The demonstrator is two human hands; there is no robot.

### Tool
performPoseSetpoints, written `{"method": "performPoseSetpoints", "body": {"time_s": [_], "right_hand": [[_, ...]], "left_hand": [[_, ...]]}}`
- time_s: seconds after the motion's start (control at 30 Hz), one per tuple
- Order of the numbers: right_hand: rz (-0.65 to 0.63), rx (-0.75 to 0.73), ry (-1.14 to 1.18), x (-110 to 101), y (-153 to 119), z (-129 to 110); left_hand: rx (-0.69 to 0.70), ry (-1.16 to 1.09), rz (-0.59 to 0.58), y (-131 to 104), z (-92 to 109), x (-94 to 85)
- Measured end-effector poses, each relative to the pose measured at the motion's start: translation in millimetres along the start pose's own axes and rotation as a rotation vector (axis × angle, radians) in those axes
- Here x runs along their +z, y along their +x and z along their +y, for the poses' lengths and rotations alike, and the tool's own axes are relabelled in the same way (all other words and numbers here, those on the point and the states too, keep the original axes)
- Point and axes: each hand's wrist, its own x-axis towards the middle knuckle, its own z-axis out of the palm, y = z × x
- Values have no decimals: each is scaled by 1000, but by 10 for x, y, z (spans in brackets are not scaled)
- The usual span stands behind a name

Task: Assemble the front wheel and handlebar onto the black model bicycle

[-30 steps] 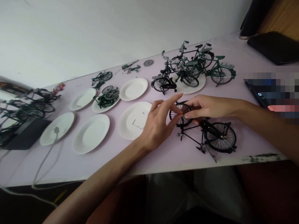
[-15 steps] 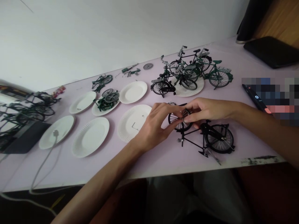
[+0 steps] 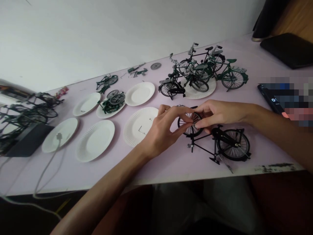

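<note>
My left hand pinches the front wheel of a black bike at its hub, thumb and forefinger closed on it. My right hand grips the same wheel from the far side, fingers curled round the rim. The bike stands near the desk's near edge, to the right. Just left of my hands lies a plate with a small bent wire. Farther off, finished bikes cluster on another plate; more plates spread left.
</note>
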Motion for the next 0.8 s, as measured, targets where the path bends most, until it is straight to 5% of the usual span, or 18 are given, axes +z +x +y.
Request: {"method": "performPoseSetpoints", "body": {"time_s": [0.3, 0.4, 0.5, 0.7, 0.8], "right_hand": [[-32, 69, 73, -7, -47, -27], [-51, 49, 110, -32, -49, -8], [4, 71, 66, -33, -53, 7], [220, 99, -201, 39, -46, -7], [316, 68, -348, 48, -26, 3]], "left_hand": [[147, -61, -136, 53, 25, -66], [213, -38, -92, 57, -12, -142], [165, 91, 12, 40, -186, -260], [-4, 420, 26, -46, -749, -529], [-66, 455, 69, -73, -843, -652]]}}
